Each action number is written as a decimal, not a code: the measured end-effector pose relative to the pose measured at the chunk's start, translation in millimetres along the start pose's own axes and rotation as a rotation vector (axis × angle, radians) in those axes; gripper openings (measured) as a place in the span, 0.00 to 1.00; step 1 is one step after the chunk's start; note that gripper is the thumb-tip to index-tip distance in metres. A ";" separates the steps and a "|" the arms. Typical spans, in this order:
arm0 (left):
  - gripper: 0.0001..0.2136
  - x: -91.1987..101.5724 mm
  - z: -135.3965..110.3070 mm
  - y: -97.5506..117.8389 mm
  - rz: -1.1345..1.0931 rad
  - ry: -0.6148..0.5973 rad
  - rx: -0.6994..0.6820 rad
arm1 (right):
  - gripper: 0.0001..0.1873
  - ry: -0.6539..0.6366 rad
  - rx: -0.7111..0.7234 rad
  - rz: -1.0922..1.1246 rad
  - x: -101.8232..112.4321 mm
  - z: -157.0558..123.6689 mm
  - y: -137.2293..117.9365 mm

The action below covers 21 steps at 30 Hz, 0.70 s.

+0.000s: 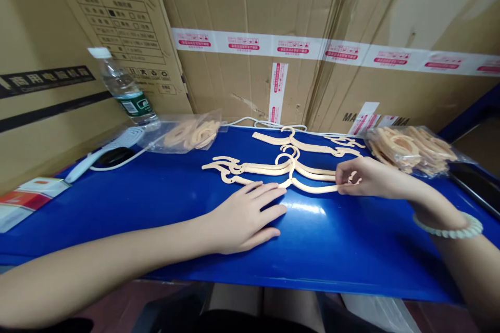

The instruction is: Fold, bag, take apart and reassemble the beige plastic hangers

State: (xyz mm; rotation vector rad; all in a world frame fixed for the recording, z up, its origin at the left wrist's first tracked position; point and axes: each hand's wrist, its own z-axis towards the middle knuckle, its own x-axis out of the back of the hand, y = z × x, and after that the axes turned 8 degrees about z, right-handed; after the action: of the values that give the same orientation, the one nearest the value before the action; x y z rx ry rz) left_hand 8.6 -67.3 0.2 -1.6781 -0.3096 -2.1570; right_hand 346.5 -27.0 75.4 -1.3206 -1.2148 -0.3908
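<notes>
Several peach-coloured plastic folding hangers lie on the blue tabletop in front of me. The nearest hanger (316,188) has its hook pointing away from me. My left hand (250,217) lies flat with fingers spread, its fingertips touching that hanger's left arm near the centre. At the other end, my right hand (363,179) pinches the right arm's tip between thumb and fingers; part of the tip is hidden by them. Just behind lies another hanger (265,168), close against the first. Farther back rests one more hanger (312,145).
Clear bags of folded hanger parts (410,148) stand at right, with another bag (195,134) at left. A water bottle (130,94), a white handheld fan (105,151) and a red-white box (33,197) are on the left. Cardboard boxes (242,83) wall off the back. A dark phone-like object (478,187) lies right.
</notes>
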 end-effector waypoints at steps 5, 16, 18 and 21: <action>0.19 0.2 0.4 -1.4 -0.036 -0.037 0.030 | 0.09 0.018 -0.003 -0.100 -3.0 1.0 -0.1; 0.24 1.2 2.3 -0.7 -0.044 -0.024 0.105 | 0.09 0.044 -0.130 -0.223 -10.6 5.1 8.3; 0.24 1.4 2.1 -0.7 -0.041 -0.032 0.106 | 0.09 0.060 -0.125 -0.235 -11.0 5.9 10.7; 0.24 1.4 1.9 -0.6 -0.037 -0.040 0.116 | 0.09 0.077 -0.115 -0.240 -11.1 7.4 12.9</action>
State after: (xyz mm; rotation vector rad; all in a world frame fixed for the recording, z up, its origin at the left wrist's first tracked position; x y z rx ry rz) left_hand 9.7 -66.2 2.1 -1.6649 -0.4710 -2.0910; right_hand 349.2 -21.2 58.0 -1.2475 -1.3056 -0.6858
